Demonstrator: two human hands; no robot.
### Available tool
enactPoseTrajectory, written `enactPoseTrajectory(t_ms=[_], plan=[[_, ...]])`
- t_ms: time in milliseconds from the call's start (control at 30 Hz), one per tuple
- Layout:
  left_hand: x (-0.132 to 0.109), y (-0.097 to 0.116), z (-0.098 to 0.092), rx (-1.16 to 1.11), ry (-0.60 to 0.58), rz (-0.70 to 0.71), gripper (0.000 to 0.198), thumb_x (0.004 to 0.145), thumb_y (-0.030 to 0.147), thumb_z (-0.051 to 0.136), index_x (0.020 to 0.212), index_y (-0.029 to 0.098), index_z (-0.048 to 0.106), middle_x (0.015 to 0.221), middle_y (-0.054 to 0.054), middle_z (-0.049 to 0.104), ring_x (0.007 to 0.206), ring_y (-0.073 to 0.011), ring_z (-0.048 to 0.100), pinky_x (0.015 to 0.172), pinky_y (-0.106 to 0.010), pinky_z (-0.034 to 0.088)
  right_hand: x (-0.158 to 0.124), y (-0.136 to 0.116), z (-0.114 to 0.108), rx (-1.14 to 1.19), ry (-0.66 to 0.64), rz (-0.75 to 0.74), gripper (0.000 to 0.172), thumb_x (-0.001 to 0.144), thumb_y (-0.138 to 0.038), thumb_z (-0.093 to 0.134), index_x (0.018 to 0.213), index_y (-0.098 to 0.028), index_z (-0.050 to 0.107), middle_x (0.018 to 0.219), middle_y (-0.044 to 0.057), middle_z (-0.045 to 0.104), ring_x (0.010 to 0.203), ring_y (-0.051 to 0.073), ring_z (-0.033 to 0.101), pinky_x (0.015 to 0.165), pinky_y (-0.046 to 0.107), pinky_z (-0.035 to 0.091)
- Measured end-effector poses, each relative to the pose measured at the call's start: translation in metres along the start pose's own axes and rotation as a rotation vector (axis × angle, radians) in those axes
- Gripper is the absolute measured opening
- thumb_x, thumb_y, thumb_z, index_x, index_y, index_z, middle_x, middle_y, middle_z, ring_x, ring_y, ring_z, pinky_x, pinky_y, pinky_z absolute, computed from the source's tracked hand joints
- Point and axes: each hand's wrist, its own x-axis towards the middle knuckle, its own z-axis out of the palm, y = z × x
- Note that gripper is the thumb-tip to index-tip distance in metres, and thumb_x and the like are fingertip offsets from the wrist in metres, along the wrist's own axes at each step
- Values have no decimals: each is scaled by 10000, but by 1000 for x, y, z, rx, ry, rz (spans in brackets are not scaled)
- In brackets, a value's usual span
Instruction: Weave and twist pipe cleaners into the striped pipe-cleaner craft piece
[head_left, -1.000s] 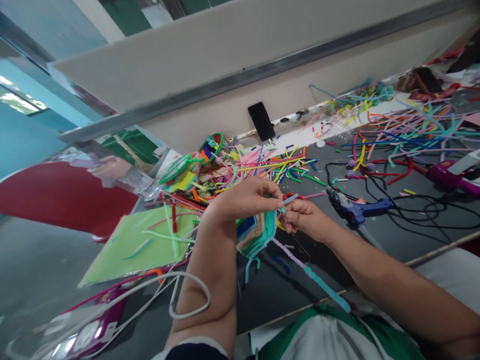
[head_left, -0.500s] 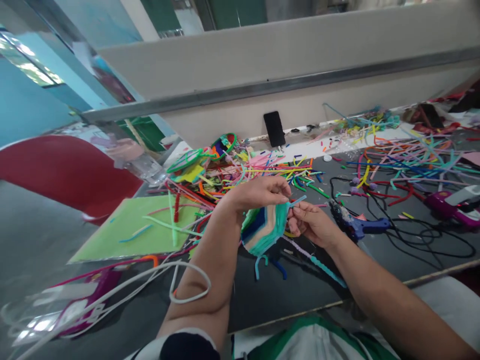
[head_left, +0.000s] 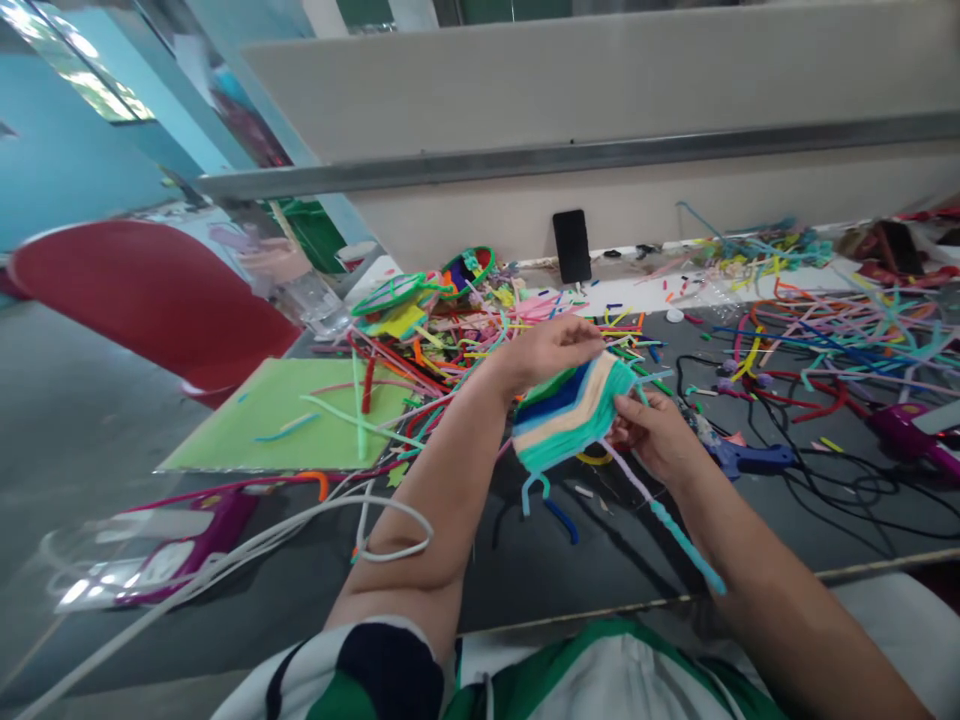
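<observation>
My left hand (head_left: pixel 551 350) pinches the top edge of a woven pipe-cleaner piece (head_left: pixel 570 412) banded in green, blue, cream and teal, and holds it up over the dark table (head_left: pixel 622 560). At the piece's right edge my right hand (head_left: pixel 660 432) grips it, fingers curled. A teal and lilac pipe-cleaner tail (head_left: pixel 675 535) hangs from the piece toward my right forearm. Short teal and blue ends (head_left: pixel 541 495) dangle below it.
Heaps of loose coloured pipe cleaners (head_left: pixel 465 335) lie behind my hands and more (head_left: pixel 832 310) to the right. A blue glue gun (head_left: pixel 742 458) with black cables lies right of my hands. Green sheet (head_left: pixel 285 415) at left, black phone (head_left: pixel 571 245) against the wall, white cord (head_left: pixel 375 540), purple tool (head_left: pixel 911 430).
The woven piece has turned so its striped face shows to me. My right hand dropped from the short teal end at the top to the piece's right edge. The view shifted right.
</observation>
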Motion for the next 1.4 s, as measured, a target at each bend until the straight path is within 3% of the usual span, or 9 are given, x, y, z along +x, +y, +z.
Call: enactPoseTrajectory(t_ms=[100,167,300,467,800,1067,1267,1400], plan=[[-1,-1,-14,-55,148,-114,362,811,445,593,1015,145,590,878,-36,637,705,-99,556,627,-214,420,5,-8,-8,135,144,-166,179,728,-296,741,826,-167,665,646,-4,669,530,111,615,509,226,534],[-2,-4,-22,-139,161,-180,359,804,459,602,980,146,594,821,-27,634,648,-90,559,610,-215,435,9,-12,-13,221,231,-274,191,731,-295,739,855,-172,663,682,-7,681,551,101,618,534,218,537],[0,-14,-27,-257,-9,-249,370,752,446,673,937,129,625,779,-41,645,624,-105,593,632,-252,481,13,-17,-20,362,366,-412,177,727,-288,745,831,-178,652,660,-36,671,552,76,612,577,192,537],[2,-16,-16,-384,-179,-304,364,749,416,697,960,124,642,741,-36,638,687,-138,634,765,-341,524,16,-20,-24,417,417,-491,213,724,-290,748,877,-181,650,697,-36,680,585,78,619,613,204,537],[3,-18,-9,-514,-204,-376,339,802,387,650,1024,133,622,743,-66,655,731,-194,683,742,-361,552,12,-24,-23,388,414,-484,201,725,-306,744,862,-219,625,690,-60,660,590,77,603,627,216,526],[2,-25,-8,-571,-308,-291,350,699,311,758,973,127,641,856,-115,705,760,-208,689,803,-375,536,14,-23,-26,417,416,-484,220,710,-318,756,849,-209,625,706,-48,661,599,77,600,629,214,525],[6,-25,9,-676,-189,-236,280,726,320,734,913,148,616,852,-73,692,739,-203,686,762,-390,544,8,-29,-18,394,364,-522,231,713,-346,742,864,-221,620,741,-32,665,641,97,615,663,238,528],[6,-22,16,-802,-75,-177,237,726,343,718,856,170,620,857,-32,672,749,-163,664,749,-333,541,-4,-38,-8,267,181,-547,419,605,-415,780,968,-285,615,1049,19,675,950,179,628,801,321,521]])
